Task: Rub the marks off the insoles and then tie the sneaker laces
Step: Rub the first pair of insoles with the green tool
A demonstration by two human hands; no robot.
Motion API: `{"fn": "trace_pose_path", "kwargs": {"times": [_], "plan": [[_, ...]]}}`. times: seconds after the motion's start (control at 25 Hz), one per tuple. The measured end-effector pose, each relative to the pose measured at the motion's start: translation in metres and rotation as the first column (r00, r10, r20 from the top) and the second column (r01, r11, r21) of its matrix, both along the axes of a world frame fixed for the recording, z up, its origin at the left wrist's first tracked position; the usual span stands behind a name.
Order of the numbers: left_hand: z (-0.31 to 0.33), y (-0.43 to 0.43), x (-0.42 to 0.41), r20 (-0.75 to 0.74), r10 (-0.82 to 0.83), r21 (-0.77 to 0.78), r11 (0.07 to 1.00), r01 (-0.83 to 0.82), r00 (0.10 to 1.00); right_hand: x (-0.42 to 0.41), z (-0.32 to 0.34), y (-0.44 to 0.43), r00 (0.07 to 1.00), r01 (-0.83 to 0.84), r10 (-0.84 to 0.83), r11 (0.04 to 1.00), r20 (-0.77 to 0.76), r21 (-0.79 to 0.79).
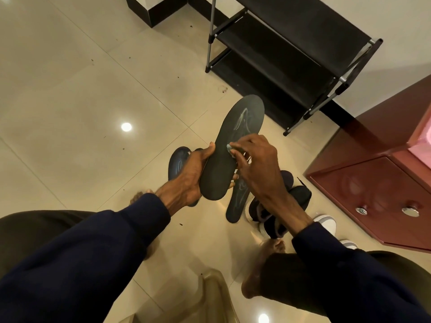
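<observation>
- The right hand [256,164] pinches a small pale lump [229,149] between its curled fingertips and presses it on the dark upper face of the held insole [224,164], near its middle; whether the lump is an eraser or a cloth cannot be told.
- Whitish marks [242,120] streak the forefoot of this insole, just beyond the lump.
- The left hand [193,176] grips the same insole at its heel half: the thumb lies along the left edge and the fingers wrap underneath, their tips showing at the right edge.
- The insole is held in the air above the floor, toe pointing away from the person and tilted up to the right.
- Both forearms wear dark navy sleeves [93,252].
- A second insole [239,201] lies on the tiled floor [70,101] just below the right hand, with pale scribbles on it.
- A third insole [178,162], bluish, lies on the floor and is partly hidden behind the left hand.
- Dark sneakers [279,210] sit on the floor under the right wrist; their laces cannot be made out.
- White sneakers [326,223] stand just beside them, next to a red-brown cabinet [384,194] with two metal knobs.
- A black shoe rack [291,54] stands against the wall beyond the insole.
- A bare foot [263,264] rests on the floor near the dark sneakers.
</observation>
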State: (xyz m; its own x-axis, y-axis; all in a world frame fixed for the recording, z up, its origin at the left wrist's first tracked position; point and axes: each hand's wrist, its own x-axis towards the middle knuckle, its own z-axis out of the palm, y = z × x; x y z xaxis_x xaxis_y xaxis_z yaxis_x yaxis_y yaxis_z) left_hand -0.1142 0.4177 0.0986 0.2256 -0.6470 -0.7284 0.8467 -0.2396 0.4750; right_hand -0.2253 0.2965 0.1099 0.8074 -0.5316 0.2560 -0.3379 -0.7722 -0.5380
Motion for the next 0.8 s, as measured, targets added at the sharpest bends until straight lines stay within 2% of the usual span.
{"fn": "trace_pose_path", "kwargs": {"times": [0.12, 0.2, 0.32, 0.48, 0.52, 0.56, 0.68, 0.76, 0.8], "plan": [[-0.002, -0.003, 0.001, 0.013, 0.037, -0.006, 0.999, -0.037, 0.999, -0.002, -0.004, 0.024, 0.999, 0.002, -0.006, 0.996, -0.041, -0.085], [0.001, -0.003, 0.0, 0.005, 0.023, 0.0, 1.0, -0.023, 1.0, -0.003, -0.005, 0.017, 0.999, -0.002, -0.001, 0.997, -0.038, -0.071], [-0.001, -0.001, -0.001, 0.002, 0.032, 0.019, 0.999, -0.032, 0.999, -0.002, -0.006, 0.011, 0.999, 0.01, -0.009, 1.0, 0.043, -0.013], [-0.007, 0.007, 0.008, -0.054, 0.008, 0.0, 1.0, -0.008, 0.998, -0.014, 0.001, 0.058, 0.948, -0.318, 0.316, 0.948, -0.037, -0.031], [-0.008, 0.007, 0.007, -0.058, 0.014, -0.001, 1.0, -0.014, 0.998, -0.016, 0.003, 0.052, 0.936, -0.35, 0.348, 0.936, -0.056, -0.035], [-0.009, 0.006, 0.007, -0.049, 0.028, -0.004, 1.0, -0.028, 0.998, -0.015, 0.003, 0.04, 0.949, -0.314, 0.312, 0.948, -0.049, -0.05], [-0.006, 0.003, 0.006, -0.044, -0.003, -0.021, 1.0, 0.002, 0.999, -0.009, -0.001, 0.002, 0.999, -0.032, 0.032, 0.999, 0.037, -0.021], [-0.004, 0.003, 0.009, -0.049, 0.005, -0.018, 1.0, -0.006, 0.999, -0.007, 0.0, 0.019, 0.997, -0.029, 0.022, 0.996, 0.072, 0.088], [-0.005, 0.005, 0.012, -0.062, 0.006, -0.026, 1.0, -0.008, 0.998, -0.009, 0.001, 0.04, 0.993, -0.11, 0.103, 0.986, 0.06, 0.126]]}}
